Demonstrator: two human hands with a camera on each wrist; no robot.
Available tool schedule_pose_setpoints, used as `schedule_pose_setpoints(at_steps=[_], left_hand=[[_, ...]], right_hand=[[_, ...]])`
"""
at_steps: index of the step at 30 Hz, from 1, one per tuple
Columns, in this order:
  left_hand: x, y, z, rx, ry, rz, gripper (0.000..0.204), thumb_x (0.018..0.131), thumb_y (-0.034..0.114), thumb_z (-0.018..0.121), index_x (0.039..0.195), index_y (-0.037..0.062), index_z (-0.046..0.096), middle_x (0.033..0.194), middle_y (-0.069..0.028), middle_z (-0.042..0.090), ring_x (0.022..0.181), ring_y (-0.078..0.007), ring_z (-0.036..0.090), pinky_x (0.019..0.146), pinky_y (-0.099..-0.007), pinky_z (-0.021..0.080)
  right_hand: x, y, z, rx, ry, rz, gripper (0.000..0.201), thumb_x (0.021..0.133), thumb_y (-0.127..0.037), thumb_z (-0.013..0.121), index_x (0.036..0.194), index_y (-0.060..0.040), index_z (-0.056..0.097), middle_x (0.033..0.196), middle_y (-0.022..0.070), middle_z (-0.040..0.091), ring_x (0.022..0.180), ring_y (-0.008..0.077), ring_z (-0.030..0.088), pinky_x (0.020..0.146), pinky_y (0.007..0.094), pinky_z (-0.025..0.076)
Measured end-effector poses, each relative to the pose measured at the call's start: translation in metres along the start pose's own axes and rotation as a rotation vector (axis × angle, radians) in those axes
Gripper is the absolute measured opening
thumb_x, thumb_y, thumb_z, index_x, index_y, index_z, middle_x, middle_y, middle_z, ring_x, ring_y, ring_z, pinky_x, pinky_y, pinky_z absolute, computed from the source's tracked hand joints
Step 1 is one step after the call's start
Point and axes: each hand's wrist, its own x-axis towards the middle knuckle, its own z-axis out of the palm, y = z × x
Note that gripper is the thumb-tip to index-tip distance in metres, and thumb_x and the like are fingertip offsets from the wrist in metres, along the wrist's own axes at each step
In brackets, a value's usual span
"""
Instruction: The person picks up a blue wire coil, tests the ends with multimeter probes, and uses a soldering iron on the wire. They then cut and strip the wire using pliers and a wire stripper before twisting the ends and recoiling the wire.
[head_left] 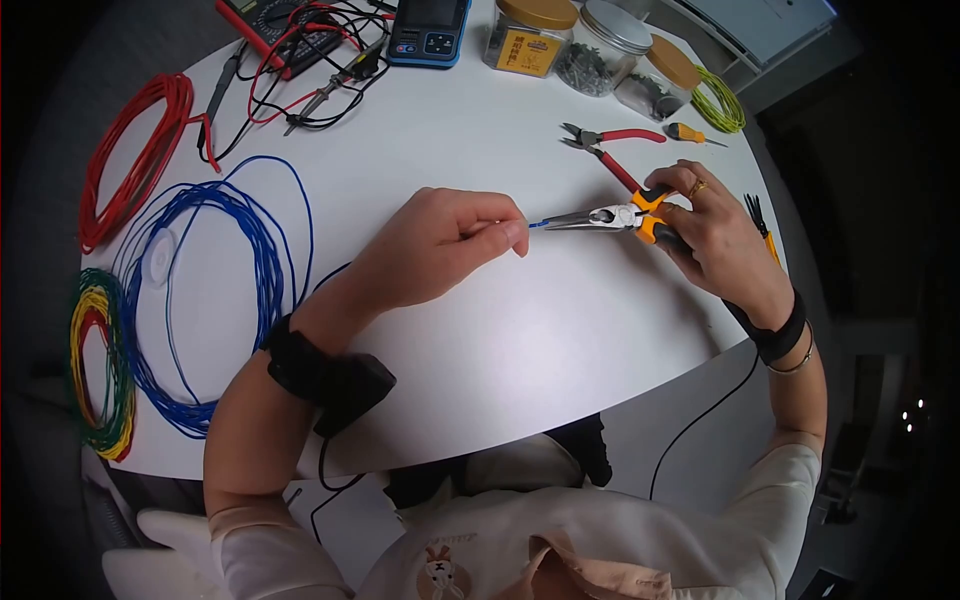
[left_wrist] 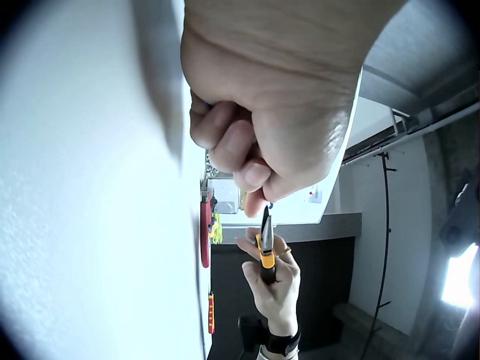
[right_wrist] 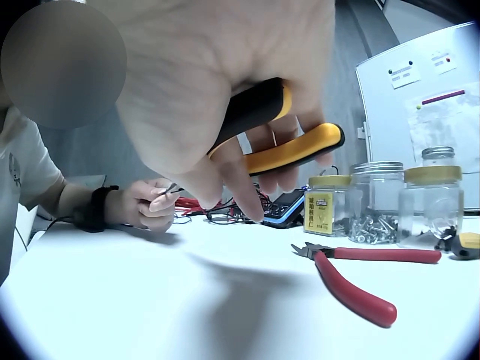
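Note:
Between thumb and curled fingers, the left hand [head_left: 445,240] pinches a blue wire [head_left: 538,223], whose short end sticks out past the fingertips. The right hand [head_left: 715,235] grips long-nose pliers [head_left: 610,217] by their orange and black handles, and the jaws point left and meet the wire end. In the left wrist view the plier tips are just beyond the left hand [left_wrist: 262,112]. In the right wrist view the fingers of the right hand [right_wrist: 225,97] wrap the handles [right_wrist: 292,150]; the plier jaws are mostly hidden there.
Red-handled cutters [head_left: 620,170] lie behind the pliers, near a small screwdriver [head_left: 688,133]. Jars [head_left: 530,38] stand at the back beside a blue device [head_left: 427,35] and a multimeter [head_left: 285,30]. Coils of blue wire [head_left: 265,270], red wire [head_left: 95,190] and multicoloured wire [head_left: 122,400] lie left.

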Motion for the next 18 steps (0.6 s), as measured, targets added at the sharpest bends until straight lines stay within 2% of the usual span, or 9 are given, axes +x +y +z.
schedule_pose_setpoints(at_steps=[2,18], left_hand=[[0.0002,-0.0012,-0.0003,0.006,0.002,0.017,0.021,0.091,0.015,0.047,0.083,0.0022,0.061,0.06,0.0039,0.047,0.052,-0.0031,0.033,0.048,-0.0205,0.026],[0.0008,-0.0042,0.0003,0.008,-0.016,0.004,0.024,0.092,0.019,0.047,0.082,0.0028,0.061,0.059,0.003,0.048,0.053,-0.0042,0.034,0.05,-0.0213,0.028]], right_hand=[[-0.0008,-0.0005,0.0006,-0.011,0.007,0.009,0.018,0.068,-0.003,0.07,0.084,0.0022,0.065,0.102,0.0112,0.057,0.096,0.0258,0.055,0.083,0.0335,0.047],[-0.0006,-0.0003,0.0022,-0.039,0.037,-0.027,0.017,0.065,-0.002,0.071,0.08,0.0011,0.064,0.103,0.0105,0.058,0.094,0.024,0.056,0.079,0.0321,0.049]])
